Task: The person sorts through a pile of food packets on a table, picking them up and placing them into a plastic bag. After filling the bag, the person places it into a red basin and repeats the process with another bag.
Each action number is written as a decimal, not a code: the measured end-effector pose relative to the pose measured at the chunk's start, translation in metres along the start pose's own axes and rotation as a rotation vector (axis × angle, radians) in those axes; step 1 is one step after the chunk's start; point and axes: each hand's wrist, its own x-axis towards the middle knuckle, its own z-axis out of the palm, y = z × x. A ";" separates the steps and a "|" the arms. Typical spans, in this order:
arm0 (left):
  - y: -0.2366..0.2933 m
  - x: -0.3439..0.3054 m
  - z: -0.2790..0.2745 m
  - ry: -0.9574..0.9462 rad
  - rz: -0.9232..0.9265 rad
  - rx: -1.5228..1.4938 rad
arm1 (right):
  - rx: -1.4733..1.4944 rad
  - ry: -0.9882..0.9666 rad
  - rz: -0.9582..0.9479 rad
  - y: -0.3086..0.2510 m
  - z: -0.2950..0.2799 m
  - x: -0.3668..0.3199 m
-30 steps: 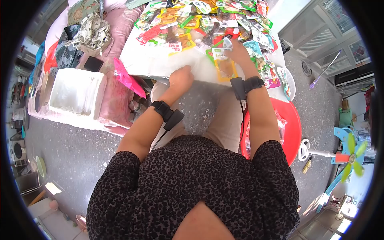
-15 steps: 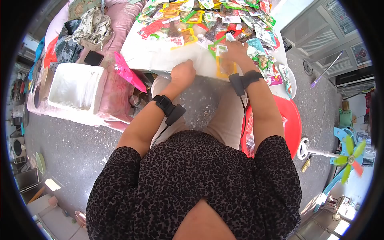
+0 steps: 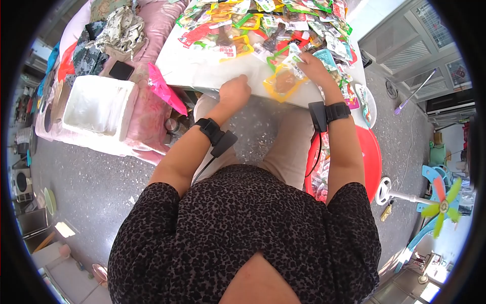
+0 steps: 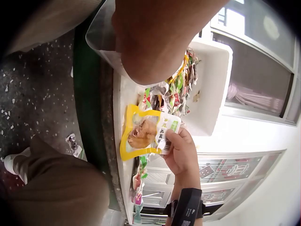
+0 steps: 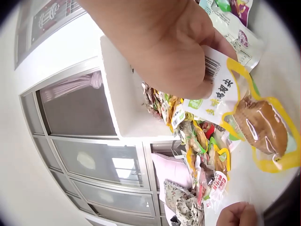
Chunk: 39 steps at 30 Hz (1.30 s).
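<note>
My right hand (image 3: 314, 68) pinches the white printed top of a vacuum-packed snack pouch (image 3: 282, 83) over the table's front edge. The pouch has a yellow border and a clear window showing brown food, plain in the right wrist view (image 5: 263, 127). My left hand (image 3: 235, 91) is closed at the table edge, left of the pouch. Clear plastic film, seemingly a bag (image 4: 101, 40), gathers around that hand in the left wrist view; the fingertips are hidden there. A pile of colourful snack pouches (image 3: 283, 20) covers the table's far side.
The white table (image 3: 182, 66) stands before me. A red basin (image 3: 372, 162) with packets is at lower right. A pink packet (image 3: 167, 91) hangs by the left edge, near a white foam box (image 3: 98, 106) and a phone (image 3: 121, 70) on a bed. A fan (image 3: 443, 205) stands right.
My right hand has drawn the yellow-bordered pouch up off the table and turned it to a slant, shifting slightly right. My left hand stays closed in nearly the same place.
</note>
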 end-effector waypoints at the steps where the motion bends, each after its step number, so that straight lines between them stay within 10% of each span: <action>1: 0.000 0.000 0.000 0.009 0.006 0.002 | 0.077 0.032 0.045 0.001 -0.003 -0.006; 11: 0.006 -0.002 0.006 0.062 0.031 -0.023 | 1.130 0.170 0.324 0.009 0.007 -0.070; 39: 0.029 -0.012 0.002 0.027 0.031 -0.097 | 1.136 0.339 0.454 -0.027 0.066 -0.090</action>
